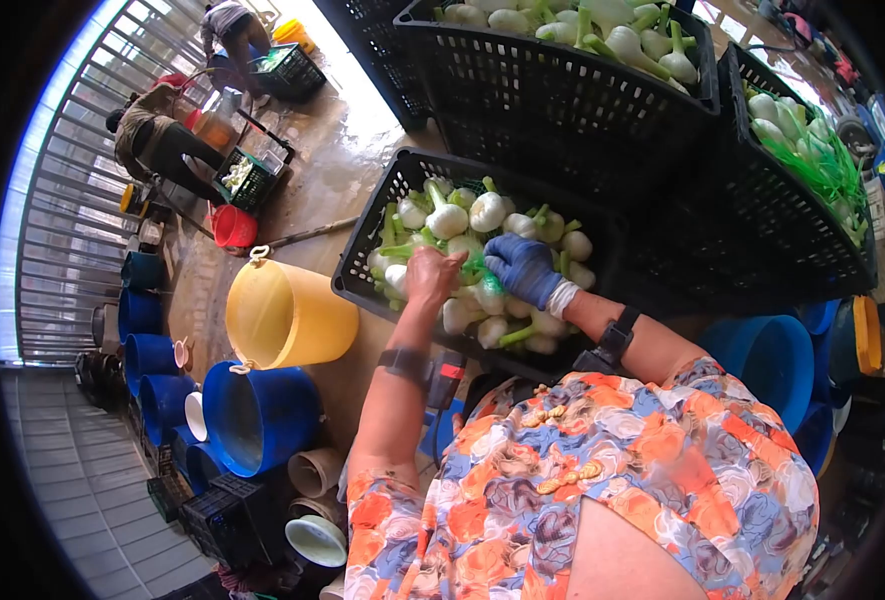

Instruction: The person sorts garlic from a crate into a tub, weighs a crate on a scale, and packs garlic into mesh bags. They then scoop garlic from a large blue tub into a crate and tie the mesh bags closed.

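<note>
The bulbs (447, 220) fill the crate (405, 155) on the floor (312, 170), spread from its left edge to well past its middle. The left hand (432, 276), bare, is over the bulbs, its fingers drawn together beside a bit of green net (488, 285). The right hand (524, 268), in a blue glove, is just beside it, fingers curled, with the net between the two hands. Whether either hand is closed on the net is hidden.

A yellow tub (327, 318) is just off the crate's left edge, and a blue tub (297, 405) is nearer the body. Beyond the crate's far edge is a taller crate (562, 70), also heaped with bulbs. Farther off, two people (152, 135) bend over crates.
</note>
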`<control>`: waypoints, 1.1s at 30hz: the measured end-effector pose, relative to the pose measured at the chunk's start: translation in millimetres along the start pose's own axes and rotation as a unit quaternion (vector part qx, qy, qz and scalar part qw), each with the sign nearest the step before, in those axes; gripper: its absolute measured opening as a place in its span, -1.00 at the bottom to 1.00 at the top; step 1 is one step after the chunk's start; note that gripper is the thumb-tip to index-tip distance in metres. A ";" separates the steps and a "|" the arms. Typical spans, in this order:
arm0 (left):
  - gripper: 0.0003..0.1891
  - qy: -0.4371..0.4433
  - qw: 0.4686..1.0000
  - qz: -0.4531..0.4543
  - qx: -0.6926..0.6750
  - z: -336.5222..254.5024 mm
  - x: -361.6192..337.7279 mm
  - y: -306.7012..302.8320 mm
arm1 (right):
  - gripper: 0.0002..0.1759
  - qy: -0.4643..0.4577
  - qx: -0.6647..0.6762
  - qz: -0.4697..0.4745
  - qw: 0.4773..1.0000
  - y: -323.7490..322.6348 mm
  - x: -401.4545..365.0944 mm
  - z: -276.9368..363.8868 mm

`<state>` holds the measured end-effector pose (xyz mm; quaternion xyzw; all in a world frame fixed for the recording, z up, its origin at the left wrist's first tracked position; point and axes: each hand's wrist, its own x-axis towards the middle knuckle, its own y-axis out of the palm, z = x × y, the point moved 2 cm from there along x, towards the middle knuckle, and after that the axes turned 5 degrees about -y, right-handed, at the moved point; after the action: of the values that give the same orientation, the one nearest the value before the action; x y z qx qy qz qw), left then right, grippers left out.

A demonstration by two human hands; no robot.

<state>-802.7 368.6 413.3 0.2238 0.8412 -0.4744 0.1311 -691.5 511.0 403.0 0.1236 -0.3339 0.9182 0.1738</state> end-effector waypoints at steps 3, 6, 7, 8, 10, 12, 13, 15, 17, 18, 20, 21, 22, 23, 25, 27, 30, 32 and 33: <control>-0.68 0.001 0.999 -0.028 0.024 -3.1 -6.8 2.7 | -0.88 -0.007 -0.005 -0.003 1.000 -0.6 -0.5 0.8; -0.66 0.024 0.997 -0.070 0.007 4.0 1.2 17.8 | -0.88 -0.012 -0.011 -0.006 1.000 0.7 -0.9 0.4; -0.63 0.028 0.996 -0.079 -0.029 9.6 7.4 25.7 | -0.88 -0.018 -0.013 -0.008 1.000 1.2 -0.9 -0.1; -0.63 0.028 0.996 -0.079 -0.028 16.7 12.2 34.5 | -0.88 -0.018 -0.012 -0.009 1.000 1.6 -1.4 -0.3; -0.70 0.042 0.970 -0.146 -0.191 27.8 14.3 44.9 | -0.88 -0.022 -0.013 -0.016 1.000 1.2 -1.0 -0.7; -0.77 0.066 0.943 -0.168 -0.280 25.6 -0.5 49.3 | -0.88 -0.019 -0.004 -0.019 1.000 -0.6 -1.2 0.2; -0.83 0.087 0.906 -0.188 -0.368 24.3 -10.3 50.9 | -0.88 -0.018 0.004 -0.019 1.000 -1.6 -1.8 0.5; -0.93 0.142 0.905 -0.223 -0.332 9.2 -28.2 47.1 | -0.88 -0.012 0.007 -0.026 1.000 -0.3 -1.8 -1.5; -0.93 0.149 0.813 -0.161 -0.539 -0.2 -35.3 46.7 | -0.88 -0.009 0.011 -0.030 0.999 0.9 -2.7 -3.2; -0.93 0.150 0.814 -0.161 -0.538 -3.3 -37.7 40.5 | -0.88 -0.015 0.007 -0.037 0.999 1.0 -2.1 -3.7; -0.93 0.053 0.840 0.005 -0.539 -3.6 -38.7 36.1 | -0.88 -0.021 0.005 -0.043 0.999 0.8 -3.0 -3.0; -0.93 0.053 0.841 0.005 -0.539 -2.1 -35.7 36.8 | -0.88 -0.027 0.002 -0.043 0.999 -0.1 -3.6 -2.2; -0.93 0.048 0.877 0.013 -0.477 -1.4 -30.9 39.1 | -0.88 -0.033 -0.001 -0.043 0.999 -0.9 -3.5 -1.5; -0.92 0.042 0.910 0.021 -0.413 -1.2 -26.7 41.5 | -0.88 -0.033 -0.002 -0.044 0.999 -1.0 -2.9 -2.1; -0.89 0.090 0.917 0.026 -0.387 -0.2 -21.7 45.4 | -0.88 -0.040 -0.021 -0.037 0.998 -0.2 -2.9 -2.5; -0.85 0.138 0.922 0.030 -0.360 -6.2 -26.0 41.8 | -0.88 -0.040 -0.032 -0.033 0.998 1.3 -2.6 -3.6; -0.80 0.146 0.920 0.048 -0.360 -3.8 -26.8 42.8 | -0.87 -0.043 -0.047 -0.021 0.998 3.6 -2.4 -3.8; -0.81 0.154 0.922 -0.004 -0.357 1.8 -18.1 49.5 | -0.87 -0.045 -0.052 -0.012 0.998 3.7 -2.7 -2.4; -0.81 0.154 0.921 -0.004 -0.357 2.6 -17.0 50.5 | -0.86 -0.046 -0.027 -0.017 0.998 1.8 -3.1 -1.8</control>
<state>-762.6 384.8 382.0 0.2290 0.9656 -0.1023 0.0689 -689.6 510.2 399.5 0.1667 -0.3637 0.8992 0.1768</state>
